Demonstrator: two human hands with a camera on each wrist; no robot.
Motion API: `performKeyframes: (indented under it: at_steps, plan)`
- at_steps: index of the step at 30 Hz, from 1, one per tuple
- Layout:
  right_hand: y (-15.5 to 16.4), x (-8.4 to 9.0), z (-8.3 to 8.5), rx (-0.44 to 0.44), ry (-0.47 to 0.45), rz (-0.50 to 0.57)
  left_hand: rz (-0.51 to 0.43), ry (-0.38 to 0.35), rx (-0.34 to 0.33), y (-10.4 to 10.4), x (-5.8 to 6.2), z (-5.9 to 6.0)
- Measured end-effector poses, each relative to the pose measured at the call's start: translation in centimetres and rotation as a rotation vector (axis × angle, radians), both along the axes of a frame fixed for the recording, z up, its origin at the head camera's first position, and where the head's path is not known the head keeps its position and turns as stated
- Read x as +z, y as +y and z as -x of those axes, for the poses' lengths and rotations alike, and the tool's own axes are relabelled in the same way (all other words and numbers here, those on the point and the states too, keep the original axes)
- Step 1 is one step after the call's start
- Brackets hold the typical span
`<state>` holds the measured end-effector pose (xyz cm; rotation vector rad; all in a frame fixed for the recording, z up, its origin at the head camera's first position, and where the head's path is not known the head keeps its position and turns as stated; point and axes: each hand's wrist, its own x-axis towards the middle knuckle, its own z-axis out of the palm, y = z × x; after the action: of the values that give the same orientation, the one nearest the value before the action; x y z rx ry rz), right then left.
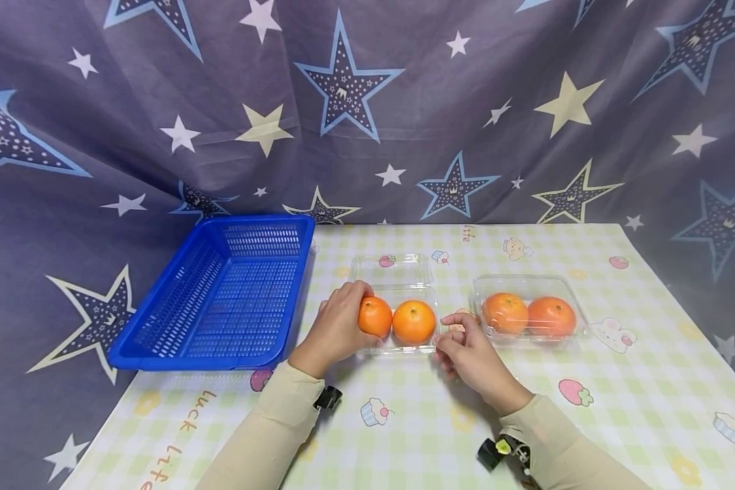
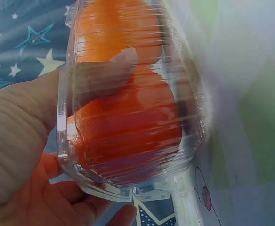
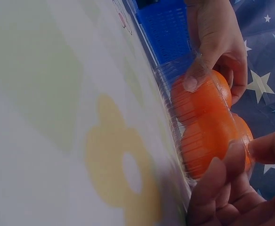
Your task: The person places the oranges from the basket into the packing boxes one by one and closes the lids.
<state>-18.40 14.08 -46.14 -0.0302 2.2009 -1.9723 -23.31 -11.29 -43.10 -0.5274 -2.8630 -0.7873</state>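
1. Hands working at the nearer clear clamshell box (image 1: 398, 320) in the middle of the checked tablecloth (image 1: 618, 401), just right of the blue basket (image 1: 220, 292).
2. Left hand (image 1: 337, 327) curling around the left end of that box, fingers over the left orange (image 1: 375, 316); thumb (image 2: 102, 75) showing through the ribbed plastic in the left wrist view, so gripping box and fruit together.
3. Right hand (image 1: 471, 354) resting at the right end of the box, fingers (image 3: 269, 146) bent and pinching the plastic edge beside the second orange (image 1: 414, 322).
4. Lying open, by the look of it: lid (image 1: 395, 269) spread flat behind the two oranges in the head view. Hard telling whether any latch is engaged.
5. Sitting closed and untouched to the right: second clamshell box (image 1: 529, 313), two more oranges inside, apart from both hands.
6. Standing with nothing inside: basket, its mesh floor fully showing.
7. Judging progress as early to middle: both boxes filled with fruit, one seemingly shut, this one probably needing its lid brought over and pressed; neither box in the basket yet.
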Motion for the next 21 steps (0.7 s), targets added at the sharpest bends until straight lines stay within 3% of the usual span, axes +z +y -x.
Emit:
performKeyframes:
  at_steps: [6,13,18,21]
  plan:
    - [-0.1,-0.1,0.1,-0.008,0.012,0.0,-0.036,-0.048,0.016,0.0,0.3,-0.3]
    - [-0.5,-0.3,0.2,-0.075,0.048,-0.029,-0.198,-0.095,0.035,-0.5,0.4,-0.1]
    - [-1.0,0.3,0.6,-0.127,0.04,-0.106,-0.378,-0.082,0.12,-0.8,0.5,0.3]
    - [-1.3,0.9,1.3,-0.133,0.021,-0.131,-0.491,-0.124,0.192,-0.7,0.6,0.5]
